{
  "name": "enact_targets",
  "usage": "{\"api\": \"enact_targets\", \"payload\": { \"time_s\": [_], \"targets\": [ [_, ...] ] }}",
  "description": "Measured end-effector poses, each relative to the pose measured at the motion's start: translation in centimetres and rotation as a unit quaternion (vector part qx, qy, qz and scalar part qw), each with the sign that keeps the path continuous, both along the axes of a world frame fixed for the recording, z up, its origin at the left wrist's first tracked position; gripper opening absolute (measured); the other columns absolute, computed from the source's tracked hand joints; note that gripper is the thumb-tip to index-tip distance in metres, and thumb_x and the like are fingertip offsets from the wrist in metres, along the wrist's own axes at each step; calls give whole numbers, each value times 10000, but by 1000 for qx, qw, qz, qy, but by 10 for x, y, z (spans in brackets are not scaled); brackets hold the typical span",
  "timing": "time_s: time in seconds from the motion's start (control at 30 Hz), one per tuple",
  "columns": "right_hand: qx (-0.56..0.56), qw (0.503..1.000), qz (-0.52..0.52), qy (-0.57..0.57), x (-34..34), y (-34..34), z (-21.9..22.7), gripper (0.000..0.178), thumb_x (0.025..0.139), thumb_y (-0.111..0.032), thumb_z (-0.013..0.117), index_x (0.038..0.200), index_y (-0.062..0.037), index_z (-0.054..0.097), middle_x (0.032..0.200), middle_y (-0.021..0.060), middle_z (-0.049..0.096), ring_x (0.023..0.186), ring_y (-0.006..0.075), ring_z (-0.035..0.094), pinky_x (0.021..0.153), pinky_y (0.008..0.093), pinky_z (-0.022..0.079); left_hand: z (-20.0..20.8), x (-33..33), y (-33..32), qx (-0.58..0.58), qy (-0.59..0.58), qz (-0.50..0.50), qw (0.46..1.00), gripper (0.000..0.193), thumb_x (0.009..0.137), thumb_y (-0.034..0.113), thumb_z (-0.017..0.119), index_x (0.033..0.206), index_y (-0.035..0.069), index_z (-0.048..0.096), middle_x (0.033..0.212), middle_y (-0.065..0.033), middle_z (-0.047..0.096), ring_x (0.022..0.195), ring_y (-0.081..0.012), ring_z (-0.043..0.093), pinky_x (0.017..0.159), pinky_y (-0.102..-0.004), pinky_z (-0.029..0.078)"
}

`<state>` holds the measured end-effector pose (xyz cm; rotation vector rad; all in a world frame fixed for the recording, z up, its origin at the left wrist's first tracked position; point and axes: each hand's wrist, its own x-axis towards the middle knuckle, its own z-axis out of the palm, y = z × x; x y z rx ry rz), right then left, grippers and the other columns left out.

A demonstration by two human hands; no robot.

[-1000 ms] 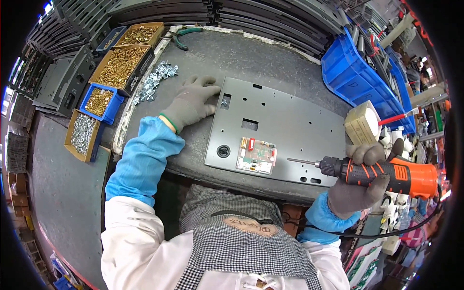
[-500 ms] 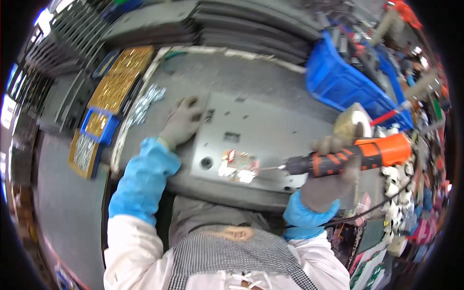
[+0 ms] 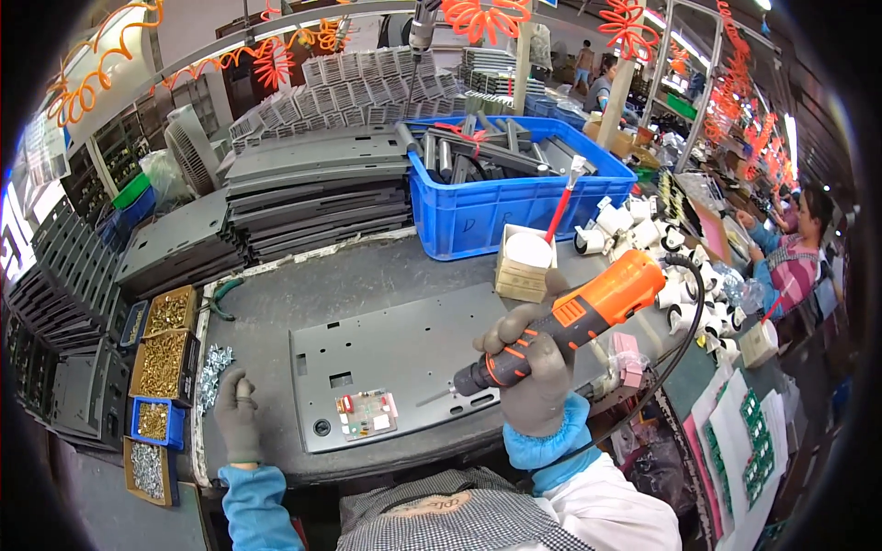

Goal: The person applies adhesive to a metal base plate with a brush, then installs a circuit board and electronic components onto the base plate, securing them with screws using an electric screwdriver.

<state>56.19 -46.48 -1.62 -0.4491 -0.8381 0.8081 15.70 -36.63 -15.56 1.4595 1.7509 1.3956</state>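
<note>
My right hand, in a grey glove, grips an orange and black electric screwdriver. Its thin bit points left, just above the right side of a small circuit board. The board lies on the near left part of a flat dark grey metal panel with several cut-out holes. To the left of the panel, my gloved left hand is beside a pile of loose silver screws. Its fingers are curled together, and whatever they may hold is too small to make out.
Boxes of brass-coloured parts line the left edge. Green-handled pliers lie at the far left. Stacked grey panels and a blue crate of metal parts stand behind. White casters and a small carton are on the right.
My left hand has moved off the panel to the left, beside the screws. The screwdriver has tilted, its bit now angled down to the left, its body raised. The view has tipped up.
</note>
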Motion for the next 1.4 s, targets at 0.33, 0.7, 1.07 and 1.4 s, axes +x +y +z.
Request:
{"api": "enact_targets", "payload": {
  "time_s": [0.33, 0.7, 1.07, 1.4],
  "targets": [
    [6, 998, 55, 4, -62, -33, 12, 701, 924, -337, 680, 1503, -90, 372, 985, 66, 606, 837, 207, 623, 817, 465, 551, 31, 83, -119, -83, -462, -208, 858, 463, 973, -13, 537, 1432, -55, 503, 1246, -140, 614, 1067, -196, 642, 836, -271, 543],
    [76, 994, 64, -51, -69, -26, 7, 789, 965, -325, 623, 1586, -93, 195, 996, 96, 639, 839, 222, 654, 821, 489, 572, 49, 124, -130, -177, -412, -346, 824, 297, 1024, 25, 533, 1308, -52, 571, 1242, -153, 654, 1129, -205, 692, 933, -295, 622],
    [31, 997, 48, -46, -57, 6, -20, 758, 956, -373, 626, 1572, -103, 276, 1005, 98, 639, 840, 234, 636, 821, 520, 546, 30, 128, -107, -174, -425, -394, 796, 409, 1012, -65, 460, 1421, -45, 458, 1304, -186, 594, 1142, -226, 666, 959, -305, 599],
    [-49, 998, 42, -23, -47, 29, -23, 656, 979, -371, 627, 1533, -113, 386, 1003, 106, 647, 858, 239, 645, 831, 531, 554, 13, 140, -92, 36, -170, -386, 906, 489, 957, -114, 533, 1431, -3, 480, 1234, -152, 665, 1116, -222, 687, 957, -336, 580]
  ]
}}
